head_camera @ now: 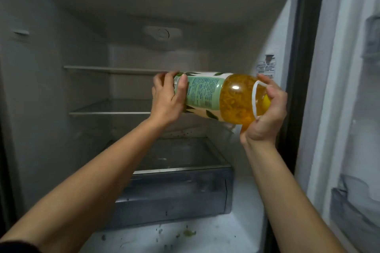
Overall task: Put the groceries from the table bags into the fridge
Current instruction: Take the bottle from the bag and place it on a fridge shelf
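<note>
Bottle (216, 96) of amber liquid is held on its side in mid-air before the open fridge (41, 88), base to nine o'clock and neck to three o'clock, level with the shelves. The left hand (166, 100) wraps the labelled base, its grip clamped on the bottle. The right hand (267, 115) curls round the neck end by the white carry loop (254, 98), its grip likewise clamped. Two hands probably steady a heavy load, and the sideways hold suggests it will be laid flat, since the shelf gaps look low. At nine o'clock of the bottle run the upper shelf (107, 69) and lower shelf (107, 109). The drawer (174, 191) sits at six o'clock, and the door (349, 88) stands open at three o'clock. Nothing visible bars the way in.
</note>
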The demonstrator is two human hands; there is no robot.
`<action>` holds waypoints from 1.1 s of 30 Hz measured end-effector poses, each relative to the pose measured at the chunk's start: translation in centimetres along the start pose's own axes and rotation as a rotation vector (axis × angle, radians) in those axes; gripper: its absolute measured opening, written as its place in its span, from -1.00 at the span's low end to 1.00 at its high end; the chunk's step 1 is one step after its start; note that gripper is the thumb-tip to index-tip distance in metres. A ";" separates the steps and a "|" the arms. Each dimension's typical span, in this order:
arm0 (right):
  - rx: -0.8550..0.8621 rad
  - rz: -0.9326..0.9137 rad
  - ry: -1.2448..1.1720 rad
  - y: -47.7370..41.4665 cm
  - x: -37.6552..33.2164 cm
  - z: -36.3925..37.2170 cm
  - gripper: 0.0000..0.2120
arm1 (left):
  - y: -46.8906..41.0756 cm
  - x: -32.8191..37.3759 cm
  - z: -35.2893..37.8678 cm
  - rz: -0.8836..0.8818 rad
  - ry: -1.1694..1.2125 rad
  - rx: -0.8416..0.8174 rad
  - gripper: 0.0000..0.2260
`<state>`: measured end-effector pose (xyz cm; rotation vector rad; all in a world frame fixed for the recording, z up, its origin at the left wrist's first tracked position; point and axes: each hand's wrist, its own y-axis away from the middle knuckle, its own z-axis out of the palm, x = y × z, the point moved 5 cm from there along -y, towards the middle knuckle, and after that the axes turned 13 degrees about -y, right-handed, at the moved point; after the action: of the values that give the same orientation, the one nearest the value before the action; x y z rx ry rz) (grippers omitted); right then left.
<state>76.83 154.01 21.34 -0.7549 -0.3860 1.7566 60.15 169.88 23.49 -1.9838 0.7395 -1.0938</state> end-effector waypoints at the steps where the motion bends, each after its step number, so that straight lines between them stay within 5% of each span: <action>1: 0.004 -0.014 0.014 -0.4 0.4 0.1 -0.67 | -0.7 -0.4 0.7 0.012 -0.012 -0.039 -0.27; 7: -0.076 -0.196 0.263 -0.9 3.9 -0.4 -0.63 | -3.5 -3.1 4.5 0.080 -0.293 -0.223 -0.30; 10: -0.132 -0.317 0.433 -1.3 5.6 0.0 -0.66 | -4.6 -3.8 5.1 0.104 -0.438 -0.313 -0.46; 13: -0.209 -0.379 0.659 -1.9 7.6 0.6 -0.59 | -3.9 -4.9 3.8 0.168 -0.733 -0.268 -0.53; 24: -0.438 -0.166 1.354 -4.8 15.4 3.7 -0.43 | -1.6 -8.4 1.0 0.160 -0.945 -0.231 -0.48; 29: -0.324 0.135 1.501 -8.6 15.8 2.5 -0.45 | -1.5 -8.4 1.1 0.172 -0.942 -0.194 -0.49; 33: -0.304 0.165 1.515 -10.0 16.3 1.7 -0.41 | -1.3 -8.2 1.1 0.160 -0.959 -0.133 -0.50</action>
<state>80.32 172.67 23.82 -2.0812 0.4736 0.8344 57.47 177.21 20.54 -2.1833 0.4229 0.0666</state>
